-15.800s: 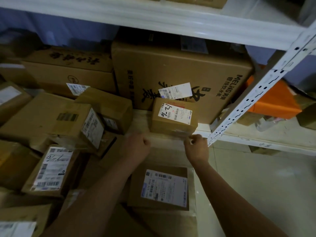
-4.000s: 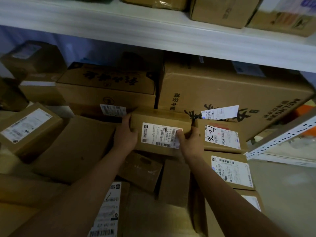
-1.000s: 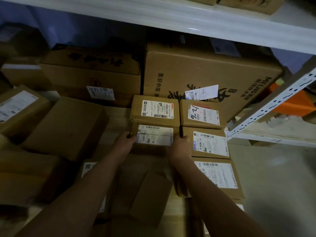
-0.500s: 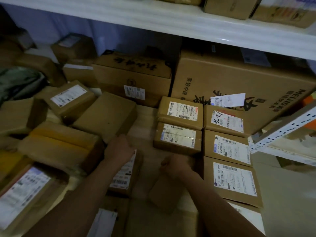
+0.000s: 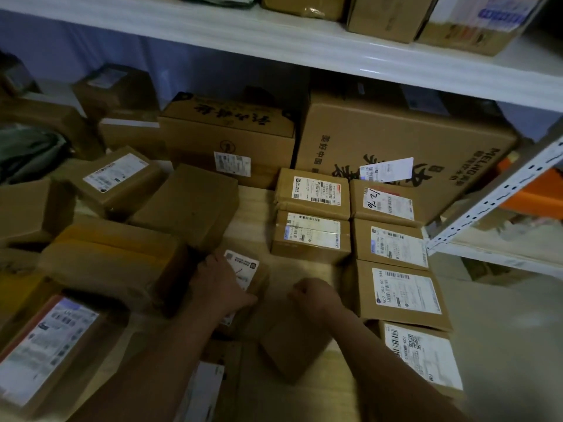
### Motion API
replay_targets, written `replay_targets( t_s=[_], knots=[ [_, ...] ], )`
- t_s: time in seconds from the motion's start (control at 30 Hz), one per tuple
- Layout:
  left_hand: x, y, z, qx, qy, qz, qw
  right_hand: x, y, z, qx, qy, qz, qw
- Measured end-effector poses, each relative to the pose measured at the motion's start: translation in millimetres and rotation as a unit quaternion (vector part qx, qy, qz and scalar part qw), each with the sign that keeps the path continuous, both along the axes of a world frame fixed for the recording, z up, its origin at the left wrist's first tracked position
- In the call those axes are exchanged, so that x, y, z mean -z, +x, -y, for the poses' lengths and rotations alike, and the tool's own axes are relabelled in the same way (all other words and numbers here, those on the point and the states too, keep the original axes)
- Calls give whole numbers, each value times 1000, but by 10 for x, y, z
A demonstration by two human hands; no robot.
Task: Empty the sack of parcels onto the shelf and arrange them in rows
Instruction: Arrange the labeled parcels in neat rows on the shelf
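Both hands have come back off the arranged block since a second ago, when they were pressing a labelled parcel into the second column. That parcel (image 5: 310, 237) now sits in place, touching the one behind it (image 5: 312, 193).

Left hand (image 5: 221, 287) lies flat over a small labelled parcel (image 5: 243, 278) near the shelf front, fingers spread across its top and label. Whether it actually grips the parcel, cannot tell. Right hand (image 5: 315, 295) is curled into a loose fist at the near edge of a plain brown box (image 5: 289, 339), knuckles up. Grip unclear.

Right column: four label-up parcels front to back, the rearmost marked "12-10" (image 5: 385, 202). Behind the columns, a large printed carton (image 5: 405, 141).

Left of the bare wooden shelf board (image 5: 253, 214), unsorted boxes lie jumbled and tilted, one yellow-taped (image 5: 112, 257). They crowd the space the rows would need. Green sack (image 5: 27, 150) at far left, dim.
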State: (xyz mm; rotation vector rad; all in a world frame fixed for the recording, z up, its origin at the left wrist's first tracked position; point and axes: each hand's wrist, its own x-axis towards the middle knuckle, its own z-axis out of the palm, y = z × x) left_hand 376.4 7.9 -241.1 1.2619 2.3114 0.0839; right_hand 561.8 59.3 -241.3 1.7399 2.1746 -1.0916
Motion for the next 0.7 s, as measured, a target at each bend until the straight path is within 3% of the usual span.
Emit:
replay_targets(
  t_s=[0.17,0.3,0.47,0.7],
  knots=[
    [-148,40,-7,104,40,8,994,-116,-103,9,164,-8,-180,970],
    [-257,109,-6,152,77,37,985,-211,-122,19,222,-108,-304,920],
    [-421,248,-71,226,109,42,967,-237,-71,19,270,-146,-327,894],
    [-402,332,-97,3,116,213,970,-193,177,0,376,-139,-331,854]
  ],
)
